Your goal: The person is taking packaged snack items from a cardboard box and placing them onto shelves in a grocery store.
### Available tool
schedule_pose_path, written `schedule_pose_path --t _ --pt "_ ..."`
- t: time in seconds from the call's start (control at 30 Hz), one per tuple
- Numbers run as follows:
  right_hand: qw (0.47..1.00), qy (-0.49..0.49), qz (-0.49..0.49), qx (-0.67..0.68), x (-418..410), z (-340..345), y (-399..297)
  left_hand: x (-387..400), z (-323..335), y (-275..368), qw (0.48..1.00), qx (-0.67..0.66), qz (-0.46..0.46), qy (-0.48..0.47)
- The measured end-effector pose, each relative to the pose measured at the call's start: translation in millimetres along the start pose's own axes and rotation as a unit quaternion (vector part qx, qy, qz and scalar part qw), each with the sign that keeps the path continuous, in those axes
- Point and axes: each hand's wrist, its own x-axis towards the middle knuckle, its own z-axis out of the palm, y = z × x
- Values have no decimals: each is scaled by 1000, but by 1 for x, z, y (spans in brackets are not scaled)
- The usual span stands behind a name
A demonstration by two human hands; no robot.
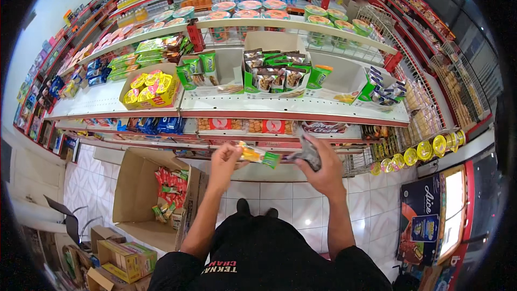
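Note:
Between finger and thumb, my left hand (pixel 226 162) holds a wrapped snack bar (pixel 258 155) in a yellow, white and green wrapper, slightly blurred. My right hand (pixel 324 165) grips a dark grey item (pixel 309 154), whose kind I cannot tell. Both hands are in front of the shelf's lower levels. Above them, on the white shelf, stand several open Fitbar boxes: one well filled with bars (pixel 278 74), one with a few green packs (pixel 200 68), and one with a single orange and green pack (pixel 320 76). At the right end, another box holds dark blue and white packs (pixel 381 91).
An open cardboard carton (pixel 135 194) with red and green snack packs stands on the tiled floor at my left. Smaller cartons (pixel 121 259) lie at the lower left. Yellow round packs (pixel 424 150) hang at the right, near a freezer (pixel 420 218). The shelf's front edge (pixel 242 115) runs across.

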Motion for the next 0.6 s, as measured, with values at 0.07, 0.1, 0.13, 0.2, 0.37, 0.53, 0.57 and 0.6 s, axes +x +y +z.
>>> schedule_pose_path --t 0.07,0.1,0.13,0.2,0.37,0.53,0.57,0.6 --pt "997 -12 -57 -41 -1 31 -1 -2 21 -10 999 -8 -31 -32" --pt "989 -25 -114 -85 -1 45 -2 0 26 -20 998 20 -29 -50" --pt "990 -22 -113 -85 -2 60 -8 1 28 -27 997 49 -24 -61" --pt "965 2 -198 -173 -7 82 -16 6 34 -29 988 96 117 -26" --pt "976 -32 -160 -146 -9 85 18 3 17 16 999 -13 -13 -45" --pt "979 -15 -153 -130 -3 104 -3 2 6 0 992 6 -49 -117" --pt "981 14 -160 -112 -1 110 -8 2 2 -2 992 8 -52 -118" --pt "981 43 -165 -96 0 115 -11 3 -1 0 993 5 -26 -119"
